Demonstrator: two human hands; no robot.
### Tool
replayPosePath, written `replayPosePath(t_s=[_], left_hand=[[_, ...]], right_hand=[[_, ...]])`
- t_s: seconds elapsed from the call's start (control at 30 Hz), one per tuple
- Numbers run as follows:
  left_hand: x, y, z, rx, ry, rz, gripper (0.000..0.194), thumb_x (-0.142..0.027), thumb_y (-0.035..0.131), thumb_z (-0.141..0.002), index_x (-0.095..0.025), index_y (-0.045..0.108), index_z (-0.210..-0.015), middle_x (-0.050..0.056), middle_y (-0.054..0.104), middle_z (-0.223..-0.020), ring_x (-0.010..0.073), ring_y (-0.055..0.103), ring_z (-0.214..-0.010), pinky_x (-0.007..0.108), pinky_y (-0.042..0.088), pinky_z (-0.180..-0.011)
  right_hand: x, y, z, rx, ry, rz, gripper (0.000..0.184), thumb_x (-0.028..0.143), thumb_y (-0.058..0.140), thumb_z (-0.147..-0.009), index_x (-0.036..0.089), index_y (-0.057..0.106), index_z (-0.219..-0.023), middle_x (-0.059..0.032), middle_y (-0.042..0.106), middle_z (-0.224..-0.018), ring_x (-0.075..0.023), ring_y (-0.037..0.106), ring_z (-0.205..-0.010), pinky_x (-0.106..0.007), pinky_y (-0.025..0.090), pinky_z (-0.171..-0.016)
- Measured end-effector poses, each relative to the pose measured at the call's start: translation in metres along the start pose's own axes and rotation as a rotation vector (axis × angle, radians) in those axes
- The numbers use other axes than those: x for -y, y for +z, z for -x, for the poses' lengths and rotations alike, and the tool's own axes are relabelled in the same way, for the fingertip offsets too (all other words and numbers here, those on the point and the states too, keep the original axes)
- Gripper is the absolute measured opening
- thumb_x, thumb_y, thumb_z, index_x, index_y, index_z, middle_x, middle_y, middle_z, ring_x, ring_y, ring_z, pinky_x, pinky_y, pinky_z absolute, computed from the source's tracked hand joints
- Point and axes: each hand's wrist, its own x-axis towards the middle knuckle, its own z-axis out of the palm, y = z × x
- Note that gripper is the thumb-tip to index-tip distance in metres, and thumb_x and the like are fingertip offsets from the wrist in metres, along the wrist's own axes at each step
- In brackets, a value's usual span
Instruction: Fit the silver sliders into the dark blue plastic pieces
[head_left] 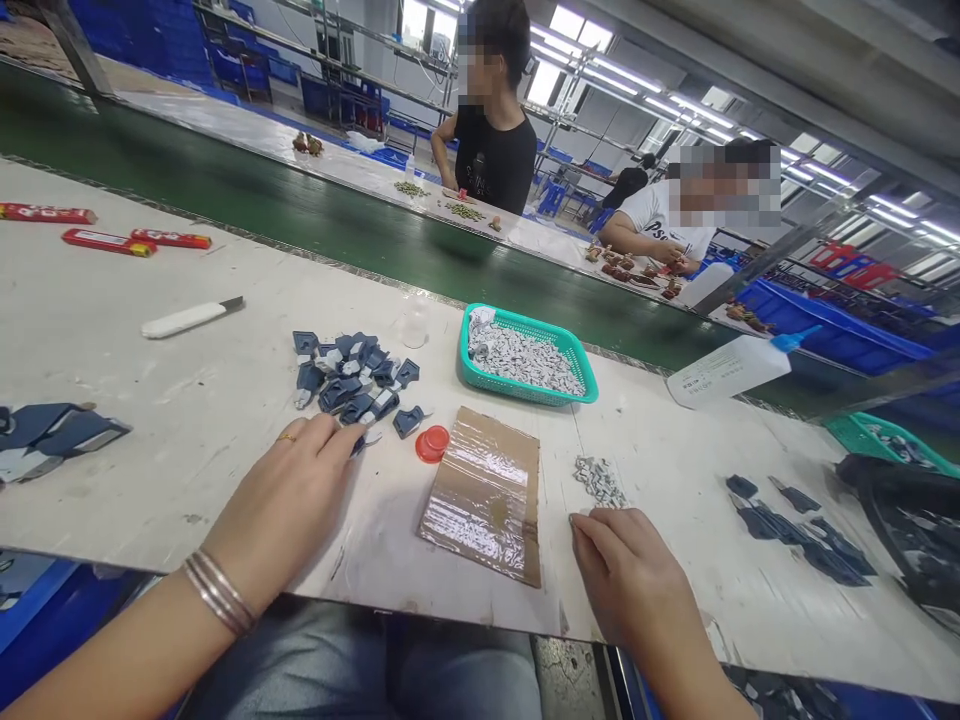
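Observation:
My left hand [296,485] is at the near edge of a pile of dark blue and grey plastic parts [356,370]. Its fingers are closed on one small dark blue plastic part [361,443], mostly hidden by the fingertips. On the right, my right hand [630,560] has its fingers pinched together just below a small heap of tiny grey pieces [598,482]; whatever is in the pinch is too small to make out. Between the hands lies a cardboard piece [484,495] covered with shiny clear tape. A red round lid [432,444] touches its left side.
Behind the cardboard stands a green basket [592,385] of small grey pieces. A white bottle [727,370] with a blue tip leans at right. A knife [191,318] and red packets [109,242] lie left. More blue parts [799,535] lie right. Two people sit across the green belt [360,225].

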Motion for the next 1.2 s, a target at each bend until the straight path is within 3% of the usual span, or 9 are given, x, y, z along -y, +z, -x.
replayPosePath(t_s=[0.1,0.3,0.53,0.67,0.83,0.93,1.07,1.13,1.2], left_hand=[[0.002,-0.004,0.009,0.022,-0.042,0.067,0.025,-0.015,0.049,-0.084,-0.013,0.059,-0.107,0.008,0.050,-0.085,0.0277,0.052,-0.082,0.044,0.049,-0.074],[0.003,-0.009,0.011,0.057,-0.159,0.213,0.018,-0.018,0.050,-0.084,-0.019,0.058,-0.101,0.008,0.053,-0.100,0.0250,0.054,-0.091,0.040,0.049,-0.081],[-0.002,-0.022,0.018,0.085,-0.226,0.456,0.029,-0.028,0.046,-0.090,-0.027,0.045,-0.119,0.001,0.057,-0.099,0.0145,0.057,-0.078,0.026,0.049,-0.070],[-0.004,-0.023,0.023,0.041,-0.260,0.554,0.025,-0.031,0.039,-0.093,-0.028,0.046,-0.117,0.003,0.052,-0.109,0.0169,0.055,-0.091,0.027,0.048,-0.076],[-0.001,-0.021,0.028,0.047,-0.349,0.688,0.019,-0.037,0.051,-0.085,-0.028,0.051,-0.101,0.001,0.052,-0.101,0.0148,0.057,-0.074,0.025,0.049,-0.060],[-0.004,-0.020,0.030,0.080,-0.375,0.827,0.013,-0.034,0.054,-0.081,-0.029,0.054,-0.093,-0.001,0.053,-0.104,0.0152,0.057,-0.080,0.022,0.047,-0.056],[-0.018,-0.019,0.033,0.208,-0.461,1.112,0.026,-0.029,0.055,-0.078,-0.030,0.054,-0.103,0.001,0.056,-0.107,0.0170,0.058,-0.090,0.022,0.048,-0.061],[-0.024,-0.020,0.034,0.254,-0.563,1.232,0.030,-0.028,0.056,-0.076,-0.027,0.052,-0.106,0.002,0.059,-0.101,0.0169,0.059,-0.085,0.024,0.050,-0.065],[-0.026,-0.022,0.034,0.272,-0.611,1.218,0.029,-0.029,0.059,-0.074,-0.026,0.052,-0.103,0.001,0.061,-0.090,0.0164,0.059,-0.077,0.027,0.049,-0.067]], right_hand=[[0.004,-0.001,0.002,-0.004,-0.022,0.025,0.014,0.013,0.050,-0.088,0.012,0.063,-0.083,-0.0072,0.060,-0.079,-0.0182,0.051,-0.074,-0.033,0.045,-0.069],[0.003,-0.009,-0.002,0.027,-0.141,0.094,0.024,0.020,0.042,-0.093,0.013,0.062,-0.081,-0.0071,0.060,-0.077,-0.0185,0.053,-0.073,-0.032,0.042,-0.072],[-0.002,-0.015,-0.003,0.144,-0.199,0.131,0.034,0.026,0.030,-0.095,0.016,0.058,-0.077,-0.0069,0.055,-0.074,-0.0200,0.052,-0.071,-0.033,0.041,-0.067],[-0.003,-0.014,-0.002,0.202,-0.223,0.208,0.026,0.015,0.035,-0.089,0.018,0.055,-0.071,-0.0054,0.051,-0.068,-0.0208,0.049,-0.066,-0.035,0.040,-0.062],[-0.004,-0.014,-0.003,0.359,-0.279,0.326,0.022,0.002,0.044,-0.077,0.018,0.055,-0.067,-0.0055,0.051,-0.068,-0.0218,0.048,-0.066,-0.035,0.040,-0.062],[-0.003,-0.015,-0.003,0.355,-0.273,0.328,0.022,0.001,0.045,-0.075,0.018,0.053,-0.064,-0.0054,0.050,-0.066,-0.0212,0.047,-0.064,-0.034,0.041,-0.060],[-0.001,-0.017,-0.003,0.307,-0.283,0.283,0.022,0.006,0.040,-0.080,0.019,0.051,-0.065,-0.0055,0.050,-0.066,-0.0216,0.048,-0.063,-0.035,0.040,-0.059],[0.001,-0.018,-0.005,0.265,-0.266,0.230,0.023,0.011,0.038,-0.083,0.019,0.052,-0.067,-0.0056,0.050,-0.066,-0.0214,0.049,-0.063,-0.034,0.040,-0.059],[0.002,-0.019,-0.007,0.246,-0.255,0.186,0.023,0.015,0.038,-0.085,0.020,0.051,-0.067,-0.0050,0.050,-0.065,-0.0204,0.049,-0.061,-0.033,0.040,-0.058]])
